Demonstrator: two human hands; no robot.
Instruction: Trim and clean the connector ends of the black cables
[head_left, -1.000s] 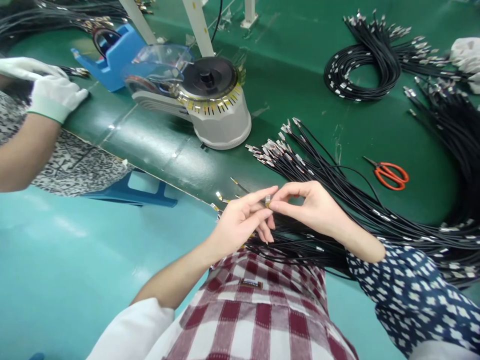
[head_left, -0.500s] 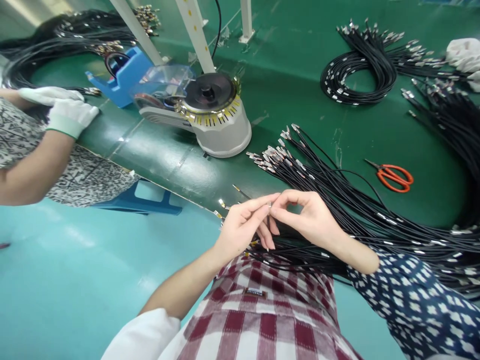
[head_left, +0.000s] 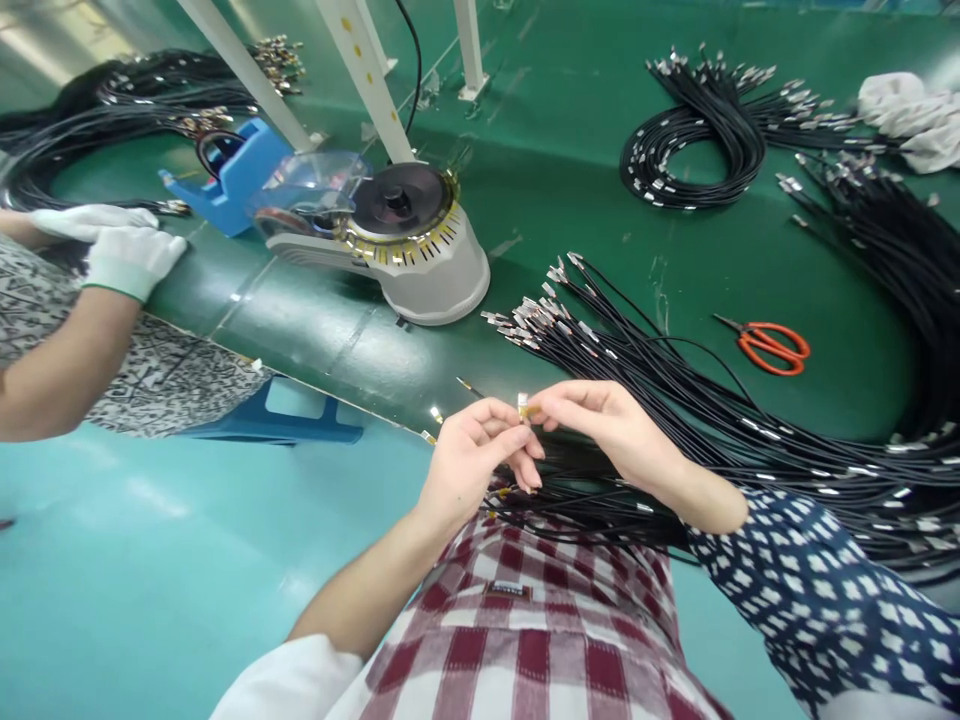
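Where the green table [head_left: 585,180] meets its near edge, the left hand [head_left: 469,460] and right hand [head_left: 607,425] come together, fingertips of both pinched on the small metal tip [head_left: 523,404] of a black cable, held just above the loose bundle of cables [head_left: 675,400]. Behind them stands a grey tape dispenser [head_left: 405,240]; orange scissors [head_left: 769,345] lie to the right. A co-worker's gloved hand [head_left: 124,255] rests at far left.

Connector [head_left: 523,404] detail too small
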